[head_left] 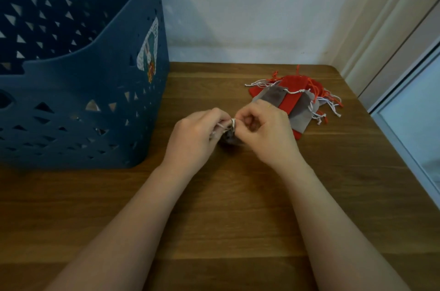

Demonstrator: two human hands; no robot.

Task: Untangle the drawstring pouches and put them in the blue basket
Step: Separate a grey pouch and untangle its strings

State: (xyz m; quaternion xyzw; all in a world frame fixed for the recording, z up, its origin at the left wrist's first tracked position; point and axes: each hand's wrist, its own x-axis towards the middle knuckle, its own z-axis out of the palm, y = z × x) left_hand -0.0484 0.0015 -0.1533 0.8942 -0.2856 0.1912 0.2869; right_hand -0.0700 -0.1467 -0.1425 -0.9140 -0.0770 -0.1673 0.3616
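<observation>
1. Closest in: both forearms come up from the bottom edge over the wooden table [226,219] and meet around the middle.

2. The left hand [195,135] and right hand [264,131] are both curled in, pinching the white drawstring [232,123] of a small grey pouch [229,139]. The pouch is bunched up between and under the fingers, so I can't tell which way its long axis runs, or whether the knot is loose yet.

3. Key relation for the next move, I'd guess: the blue basket [71,100] stands just to the left of the hands, so the left hand is the nearer one for the drop — a short sideways carry, then up over the rim.

4. Behind the right hand, toward the far right of the table, lies the pile of red and grey pouches [292,100], overlapping, with white and red cords sticking out every which way — the right hand is clearly nearer to that.

5. Farthest back is the plain wall [250,5].
</observation>
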